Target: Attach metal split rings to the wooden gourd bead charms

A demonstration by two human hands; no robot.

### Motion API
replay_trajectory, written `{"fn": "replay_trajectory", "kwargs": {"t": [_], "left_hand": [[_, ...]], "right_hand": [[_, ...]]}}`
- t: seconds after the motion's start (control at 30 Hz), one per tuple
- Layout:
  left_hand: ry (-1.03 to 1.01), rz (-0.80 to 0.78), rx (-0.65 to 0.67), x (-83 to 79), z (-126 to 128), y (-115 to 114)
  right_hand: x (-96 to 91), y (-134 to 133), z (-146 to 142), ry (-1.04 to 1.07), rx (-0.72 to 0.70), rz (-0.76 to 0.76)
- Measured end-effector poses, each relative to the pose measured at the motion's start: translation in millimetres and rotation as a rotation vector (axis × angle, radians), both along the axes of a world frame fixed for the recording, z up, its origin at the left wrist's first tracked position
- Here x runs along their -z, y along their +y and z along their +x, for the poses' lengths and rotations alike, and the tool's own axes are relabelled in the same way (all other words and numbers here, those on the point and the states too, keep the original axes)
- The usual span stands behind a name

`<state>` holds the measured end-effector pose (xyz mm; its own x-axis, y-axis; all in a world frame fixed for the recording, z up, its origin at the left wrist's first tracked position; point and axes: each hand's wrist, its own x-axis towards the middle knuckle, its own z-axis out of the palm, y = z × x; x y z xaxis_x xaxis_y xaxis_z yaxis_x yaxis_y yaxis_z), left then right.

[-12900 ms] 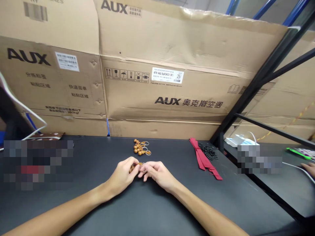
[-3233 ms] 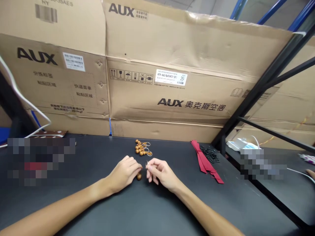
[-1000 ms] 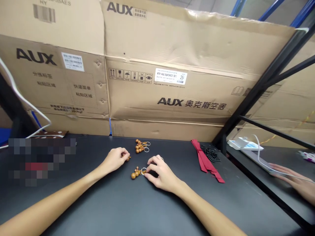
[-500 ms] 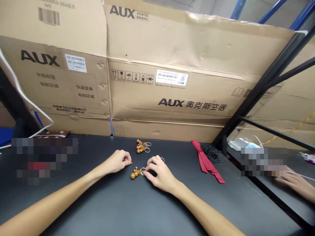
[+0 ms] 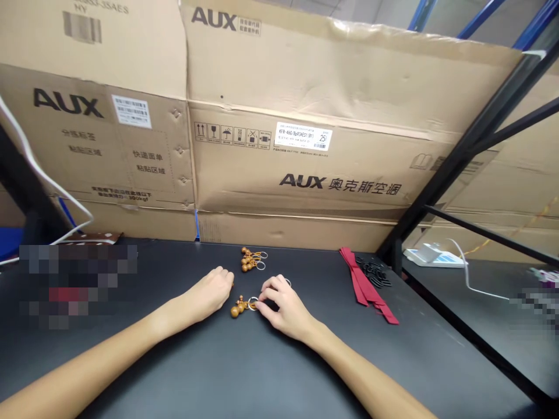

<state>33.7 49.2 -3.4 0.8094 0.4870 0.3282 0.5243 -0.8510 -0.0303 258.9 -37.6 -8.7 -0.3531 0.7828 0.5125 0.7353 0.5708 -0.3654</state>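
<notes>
My left hand is closed, knuckles up, just above the black table. Only a speck of orange-brown shows at its fingertips; the rest of what it holds is hidden. My right hand is curled low over the tabletop, thumb and fingertips at the metal ring of a wooden gourd keychain. That keychain lies between my hands, small reddish beads beside its gourd. Past my right knuckles, part of another metal ring shows; whatever it belongs to is covered. Farther back lie several similar keychains with rings to the right.
Red fabric strips lie on the right beside a pile of black cords. A cardboard wall stands behind the table. On the right, a black metal frame separates a neighbouring table with a white device.
My left hand has turned knuckles up, covering more of what it holds. My right hand has stayed almost still at the ring. Another person's hand at far right has left the view.
</notes>
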Motion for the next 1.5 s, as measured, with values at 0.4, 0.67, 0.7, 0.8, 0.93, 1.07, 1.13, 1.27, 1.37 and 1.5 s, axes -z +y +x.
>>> {"fn": "replay_trajectory", "kwargs": {"t": [0.4, 0.67, 0.7, 0.8, 0.93, 1.07, 1.13, 1.27, 1.37, 1.5], "left_hand": [[-0.232, -0.627, -0.048, -14.0, -0.6, 10.2], [-0.265, -0.743, -0.031, -14.9, -1.7, 10.6], [-0.262, -0.737, -0.028, -14.2, -1.4, 10.8], [-0.262, -0.722, -0.027, -12.9, -0.6, 10.8], [-0.206, -0.641, -0.066, -16.1, -3.7, 14.3], [-0.080, -0.314, -0.091, -21.2, -14.1, 26.6], [-0.017, -0.203, -0.068, -23.0, -18.3, 30.5], [-0.015, -0.153, -0.036, -27.0, -14.9, 16.2], [-0.097, -0.290, 0.010, -27.3, -3.5, -10.1], [-0.092, -0.377, 0.061, -19.1, 9.6, -35.9]], "right_hand": [[-1.1, -0.1, 2.9, -0.022, -0.002, 0.008], [0.1, -0.2, 3.9, -0.019, -0.003, 0.009], [0.2, -0.2, 3.9, -0.014, -0.003, 0.005], [0.5, 0.0, 3.9, 0.000, -0.006, -0.003], [0.2, -0.2, 3.9, 0.003, -0.009, -0.009], [-0.1, -0.7, 4.2, -0.008, -0.016, -0.041], [0.3, -0.9, 4.3, -0.012, -0.027, -0.057], [0.7, -1.1, 4.0, -0.010, -0.050, -0.069], [-0.4, -1.4, 3.7, -0.012, -0.056, -0.075], [-3.3, -2.9, 2.9, -0.025, -0.071, -0.084]]}}
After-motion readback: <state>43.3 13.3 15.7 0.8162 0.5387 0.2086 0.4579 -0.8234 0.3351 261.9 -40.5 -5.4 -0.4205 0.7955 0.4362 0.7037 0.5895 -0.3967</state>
